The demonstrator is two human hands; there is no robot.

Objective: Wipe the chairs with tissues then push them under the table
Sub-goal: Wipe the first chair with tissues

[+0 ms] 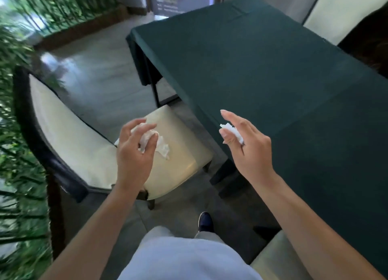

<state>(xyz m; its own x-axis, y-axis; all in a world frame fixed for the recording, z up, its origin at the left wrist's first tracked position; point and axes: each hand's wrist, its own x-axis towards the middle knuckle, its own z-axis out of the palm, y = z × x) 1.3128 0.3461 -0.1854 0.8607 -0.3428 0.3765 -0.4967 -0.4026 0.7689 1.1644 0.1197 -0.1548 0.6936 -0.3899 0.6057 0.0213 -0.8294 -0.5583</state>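
A cream padded chair with dark frame (84, 145) stands lower left, pulled out from the green-clothed table (262, 74). The left hand (134, 151) grips a crumpled white tissue (155, 141); the right hand (245, 151) pinches a smaller white scrap (231, 130). Pushing in remains.

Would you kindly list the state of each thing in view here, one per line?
Left hand: grips a crumpled tissue above the seat.
Right hand: pinches a small tissue piece, other fingers extended.
Cream chair: pulled out, not under the table.
Table: covered by a dark green cloth.
Chair at bottom right: only a cream corner shows.
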